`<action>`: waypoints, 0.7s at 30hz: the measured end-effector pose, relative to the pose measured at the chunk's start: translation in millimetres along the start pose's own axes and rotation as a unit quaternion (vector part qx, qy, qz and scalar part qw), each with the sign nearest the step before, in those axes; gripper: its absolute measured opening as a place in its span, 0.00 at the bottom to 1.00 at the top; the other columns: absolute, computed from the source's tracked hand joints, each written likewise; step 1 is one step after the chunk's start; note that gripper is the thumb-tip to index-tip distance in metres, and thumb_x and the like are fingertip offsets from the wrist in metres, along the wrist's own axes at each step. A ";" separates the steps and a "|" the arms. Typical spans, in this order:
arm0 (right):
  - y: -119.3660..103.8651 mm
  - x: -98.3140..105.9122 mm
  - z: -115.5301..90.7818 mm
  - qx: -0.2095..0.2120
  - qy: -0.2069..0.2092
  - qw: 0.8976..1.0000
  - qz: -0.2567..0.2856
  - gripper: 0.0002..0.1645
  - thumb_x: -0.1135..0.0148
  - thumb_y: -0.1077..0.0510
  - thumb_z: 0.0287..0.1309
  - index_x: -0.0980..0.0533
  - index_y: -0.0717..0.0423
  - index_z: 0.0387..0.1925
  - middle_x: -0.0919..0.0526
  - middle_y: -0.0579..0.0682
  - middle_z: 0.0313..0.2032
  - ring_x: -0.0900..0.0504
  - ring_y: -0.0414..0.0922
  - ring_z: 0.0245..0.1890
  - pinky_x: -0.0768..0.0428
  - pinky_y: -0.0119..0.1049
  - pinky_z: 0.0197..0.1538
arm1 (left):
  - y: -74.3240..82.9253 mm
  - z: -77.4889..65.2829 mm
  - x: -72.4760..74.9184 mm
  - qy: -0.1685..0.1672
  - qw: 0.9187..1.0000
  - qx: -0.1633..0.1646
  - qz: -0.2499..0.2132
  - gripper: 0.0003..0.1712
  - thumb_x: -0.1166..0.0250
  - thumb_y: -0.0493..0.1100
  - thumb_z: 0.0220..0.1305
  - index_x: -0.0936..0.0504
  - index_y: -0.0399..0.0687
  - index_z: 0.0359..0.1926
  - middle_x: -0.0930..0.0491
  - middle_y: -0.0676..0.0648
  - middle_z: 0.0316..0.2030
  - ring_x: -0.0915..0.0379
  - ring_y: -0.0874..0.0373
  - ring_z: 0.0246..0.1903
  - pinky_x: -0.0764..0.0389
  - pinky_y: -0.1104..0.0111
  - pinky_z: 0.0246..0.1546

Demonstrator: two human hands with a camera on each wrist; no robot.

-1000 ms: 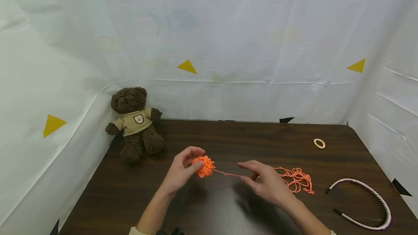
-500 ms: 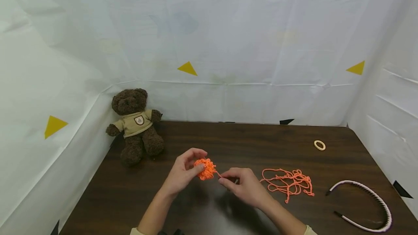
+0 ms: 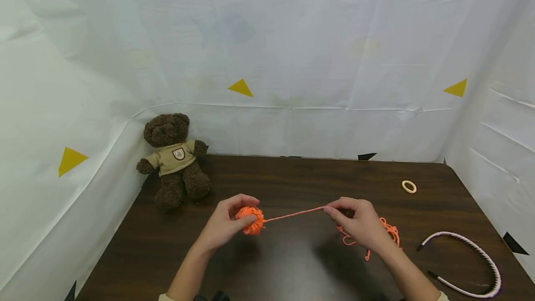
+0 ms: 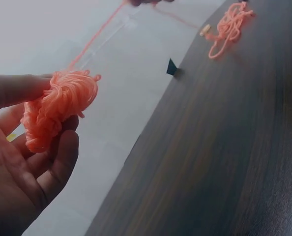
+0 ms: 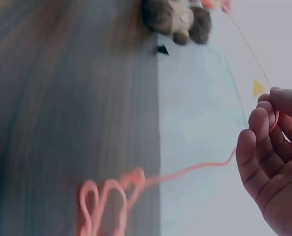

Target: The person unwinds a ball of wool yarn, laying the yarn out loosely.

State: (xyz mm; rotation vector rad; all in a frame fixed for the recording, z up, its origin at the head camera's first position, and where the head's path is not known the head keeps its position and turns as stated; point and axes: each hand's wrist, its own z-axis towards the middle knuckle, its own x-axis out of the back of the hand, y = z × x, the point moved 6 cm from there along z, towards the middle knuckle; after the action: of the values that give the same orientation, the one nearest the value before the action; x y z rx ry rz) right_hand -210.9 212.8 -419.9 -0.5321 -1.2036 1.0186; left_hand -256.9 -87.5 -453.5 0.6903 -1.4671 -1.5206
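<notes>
My left hand [image 3: 223, 224] grips a small orange ball of yarn [image 3: 252, 221], thumb on the near side and fingers curled behind it. In the left wrist view the yarn ball [image 4: 62, 105] shows many looped strands. A taut strand of yarn [image 3: 294, 214] runs from the ball to my right hand [image 3: 357, 219], which pinches it between thumb and fingertips. From that hand the strand trails down to a loose orange yarn tangle [image 3: 390, 230] on the table, partly hidden behind the hand. The right wrist view shows the trailing yarn [image 5: 195, 168] slack below the fingers.
A brown teddy bear [image 3: 173, 161] in a tan shirt sits at the table's back left. A pale ring [image 3: 408, 186] lies at the back right, and a white headband [image 3: 489, 259] at the front right. White sheeting [image 3: 292, 59] stands behind the dark table [image 3: 292, 175].
My right hand first came in close to the yarn ball, then moved away to the right, drawing the strand long and taut. My left hand has shifted slightly left with the ball.
</notes>
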 end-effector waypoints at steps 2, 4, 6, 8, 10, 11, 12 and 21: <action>2.2 14.3 -3.8 0.001 0.008 1.000 -0.010 0.03 0.34 0.58 0.63 0.16 0.47 0.34 0.21 0.41 0.23 0.24 0.40 0.18 0.25 0.33 0.22 | 0.0 -0.9 4.9 0.009 1.000 -0.007 -0.004 0.18 0.32 0.38 0.63 0.20 0.44 0.54 0.20 0.41 0.48 0.21 0.52 0.41 0.18 0.65 0.39; 6.0 29.8 -8.2 -0.005 0.020 0.999 -0.025 0.04 0.35 0.58 0.63 0.15 0.49 0.35 0.19 0.42 0.25 0.22 0.39 0.20 0.23 0.33 0.24 | 0.2 -2.0 9.4 0.015 1.000 -0.012 -0.008 0.18 0.32 0.38 0.63 0.20 0.44 0.54 0.20 0.40 0.48 0.21 0.52 0.41 0.18 0.65 0.39; 10.7 46.3 -13.0 -0.016 0.036 0.998 -0.052 0.04 0.36 0.58 0.64 0.15 0.49 0.37 0.18 0.42 0.26 0.22 0.39 0.21 0.24 0.33 0.24 | 0.1 -3.2 13.4 0.020 1.000 -0.014 -0.011 0.18 0.32 0.37 0.64 0.20 0.43 0.54 0.20 0.38 0.48 0.21 0.52 0.40 0.18 0.65 0.38; 15.6 62.9 -17.9 -0.029 0.054 0.995 -0.080 0.05 0.36 0.57 0.65 0.15 0.51 0.38 0.17 0.43 0.27 0.23 0.40 0.22 0.25 0.32 0.25 | -0.5 -4.5 16.8 0.026 1.000 -0.010 -0.009 0.18 0.32 0.38 0.64 0.21 0.43 0.54 0.20 0.38 0.48 0.21 0.52 0.40 0.19 0.65 0.38; 20.3 78.0 -22.6 -0.043 0.071 0.992 -0.100 0.07 0.36 0.56 0.65 0.15 0.53 0.40 0.16 0.43 0.27 0.21 0.39 0.24 0.24 0.32 0.26 | -2.6 -6.0 19.4 0.031 0.999 -0.001 -0.011 0.18 0.32 0.38 0.64 0.21 0.43 0.54 0.20 0.38 0.48 0.21 0.52 0.41 0.19 0.65 0.38; 22.6 85.0 -24.9 -0.049 0.079 0.990 -0.110 0.08 0.36 0.56 0.65 0.15 0.54 0.40 0.16 0.43 0.27 0.21 0.39 0.24 0.24 0.31 0.26 | -3.7 -6.7 20.6 0.033 0.999 0.004 -0.011 0.18 0.32 0.38 0.64 0.21 0.44 0.55 0.20 0.39 0.48 0.21 0.52 0.41 0.19 0.65 0.38; 24.9 91.7 -27.1 -0.055 0.087 0.988 -0.116 0.09 0.36 0.56 0.65 0.15 0.56 0.41 0.16 0.43 0.26 0.20 0.39 0.24 0.24 0.31 0.26 | -4.8 -7.4 21.6 0.034 0.999 0.007 -0.012 0.18 0.33 0.39 0.64 0.21 0.44 0.55 0.20 0.40 0.48 0.21 0.52 0.41 0.19 0.65 0.38; 51.3 139.3 -40.9 -0.123 0.173 0.965 -0.156 0.19 0.36 0.51 0.65 0.16 0.66 0.41 0.17 0.38 0.20 0.20 0.32 0.20 0.26 0.27 0.22 | -9.3 -11.5 31.9 0.047 0.999 0.005 -0.018 0.18 0.34 0.38 0.66 0.21 0.43 0.56 0.20 0.41 0.49 0.21 0.53 0.39 0.18 0.63 0.35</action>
State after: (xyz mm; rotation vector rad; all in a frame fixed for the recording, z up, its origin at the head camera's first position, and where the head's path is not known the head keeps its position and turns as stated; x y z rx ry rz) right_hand -188.4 364.3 -403.4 -0.6592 -1.0622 0.4851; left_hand -263.3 -121.7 -458.4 0.7880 -1.3983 -1.4886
